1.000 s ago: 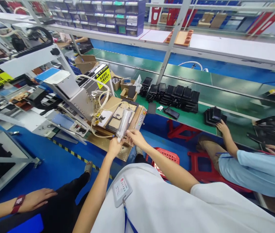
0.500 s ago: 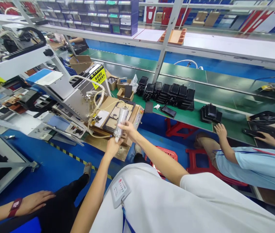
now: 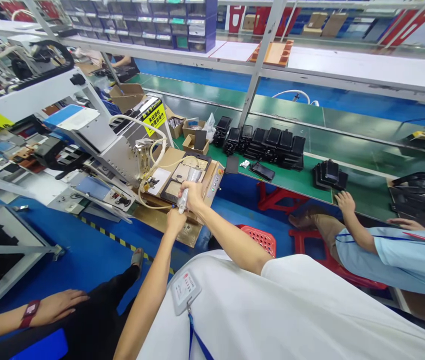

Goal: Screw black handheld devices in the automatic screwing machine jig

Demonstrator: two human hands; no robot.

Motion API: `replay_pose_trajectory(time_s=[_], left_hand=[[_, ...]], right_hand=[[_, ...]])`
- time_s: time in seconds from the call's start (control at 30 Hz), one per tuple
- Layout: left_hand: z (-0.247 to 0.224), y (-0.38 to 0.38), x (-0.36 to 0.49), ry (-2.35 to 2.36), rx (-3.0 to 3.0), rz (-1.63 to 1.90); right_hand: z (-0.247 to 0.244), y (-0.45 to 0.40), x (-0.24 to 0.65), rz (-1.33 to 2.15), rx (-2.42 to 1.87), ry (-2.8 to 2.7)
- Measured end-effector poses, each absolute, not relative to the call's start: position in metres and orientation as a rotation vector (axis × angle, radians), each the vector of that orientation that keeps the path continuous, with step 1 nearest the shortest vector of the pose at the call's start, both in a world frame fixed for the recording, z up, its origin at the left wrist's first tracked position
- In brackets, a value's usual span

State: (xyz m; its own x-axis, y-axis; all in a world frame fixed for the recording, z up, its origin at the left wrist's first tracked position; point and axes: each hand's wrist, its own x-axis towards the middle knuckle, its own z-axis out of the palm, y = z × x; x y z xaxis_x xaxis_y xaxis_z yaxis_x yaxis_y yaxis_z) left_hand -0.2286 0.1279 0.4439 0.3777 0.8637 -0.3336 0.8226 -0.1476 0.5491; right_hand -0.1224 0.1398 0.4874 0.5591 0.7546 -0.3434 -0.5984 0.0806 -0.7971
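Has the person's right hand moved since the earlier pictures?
Yes. Against the button panel on the jig, the right hand has moved left and up, and now wraps the metal cylinder.

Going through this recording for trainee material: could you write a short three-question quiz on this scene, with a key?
1. Which hand, left or right, wraps around the upper part of the metal cylinder?
2. True or false: a black phone lies apart from the stacks on the green bench.
3. What is nearest the co-worker's hand on the right? A) a stack of black cases B) a red stool C) a yellow caution sign

Key: 1 the right hand; 2 true; 3 A.
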Motion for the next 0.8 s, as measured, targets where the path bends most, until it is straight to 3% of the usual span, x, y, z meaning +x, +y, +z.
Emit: replay_pose_trajectory(time_s=[0.43,0.8], left_hand=[[0.412,0.124,-0.236,1.504,2.015,0.080],[0.434,0.117,-0.228,1.471,1.966,0.130]], right_hand=[[0.462,0.148,-0.122,1.067,-1.099,-0.138],[0.463,0.145,-0.121,1.052,-1.085,-0.159]])
